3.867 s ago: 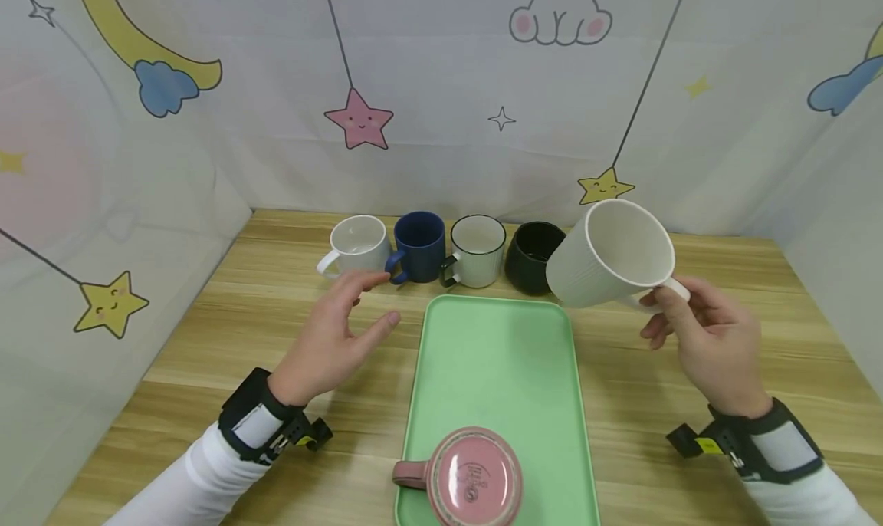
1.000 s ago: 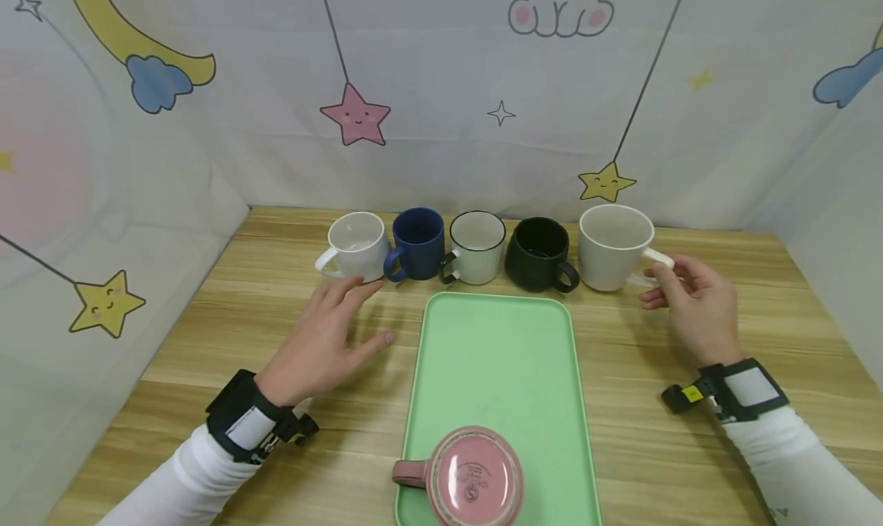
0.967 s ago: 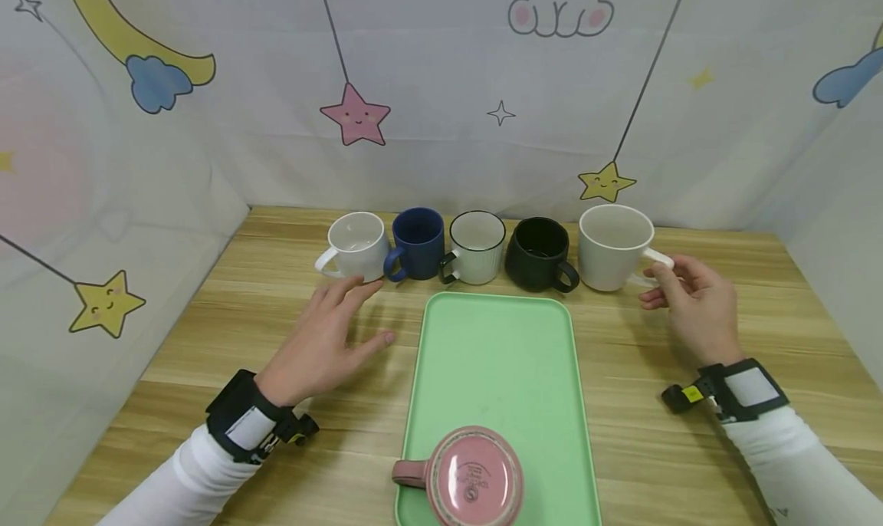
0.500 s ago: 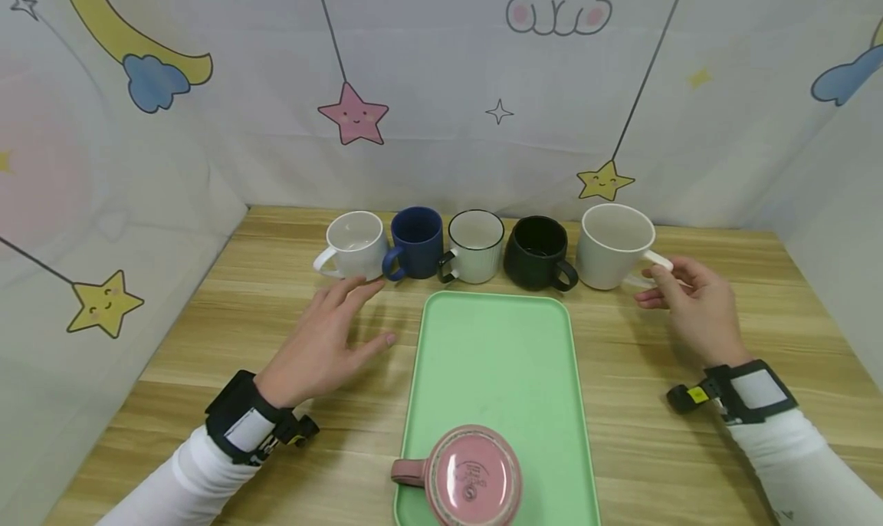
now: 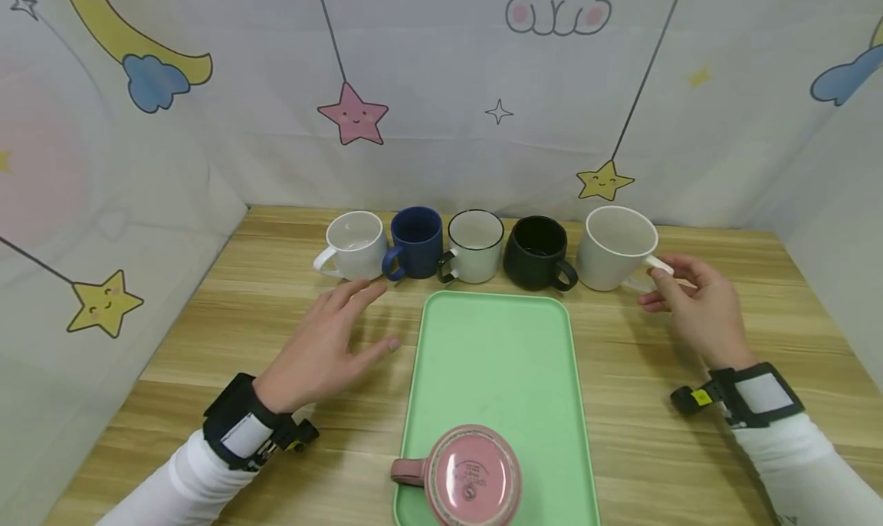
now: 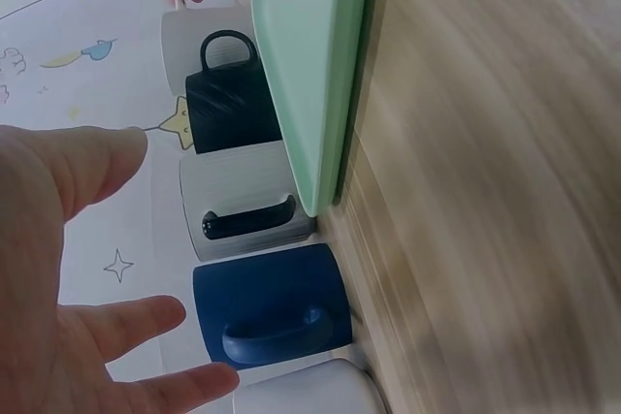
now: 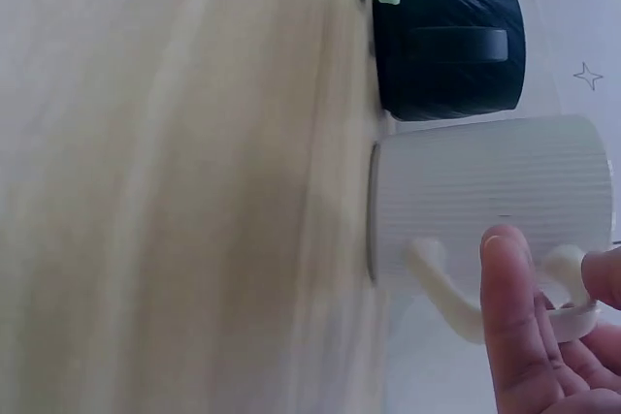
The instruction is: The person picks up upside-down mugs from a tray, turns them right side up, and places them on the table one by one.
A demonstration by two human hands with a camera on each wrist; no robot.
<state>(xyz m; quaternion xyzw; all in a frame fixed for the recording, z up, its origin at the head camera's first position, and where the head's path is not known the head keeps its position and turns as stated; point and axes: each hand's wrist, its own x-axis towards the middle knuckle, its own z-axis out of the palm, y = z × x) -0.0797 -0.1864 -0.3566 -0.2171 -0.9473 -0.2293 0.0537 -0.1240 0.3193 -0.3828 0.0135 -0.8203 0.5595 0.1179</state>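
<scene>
My right hand (image 5: 707,311) pinches the handle of a large ribbed white mug (image 5: 610,254) at the right end of a row of mugs. In the right wrist view, thumb and fingers close round that mug's handle (image 7: 456,302), and its base is right at the wooden tabletop. My left hand (image 5: 324,350) is held with fingers spread and nothing in it, just in front of a small white cup (image 5: 359,246) and a blue mug (image 5: 417,242). Further along the row stand a white mug with a black rim (image 5: 477,246) and a black mug (image 5: 534,258).
A green tray (image 5: 500,350) lies between the hands, its far edge close to the row. On its near end a pink mug (image 5: 472,476) sits upside down, handle to the left. A white cloth backdrop (image 5: 441,158) with printed stars rises behind the wooden table (image 5: 641,434).
The right hand has brought the large white mug down from a tilted, raised position to the right end of the row. It has since shifted slightly. The left hand has barely moved.
</scene>
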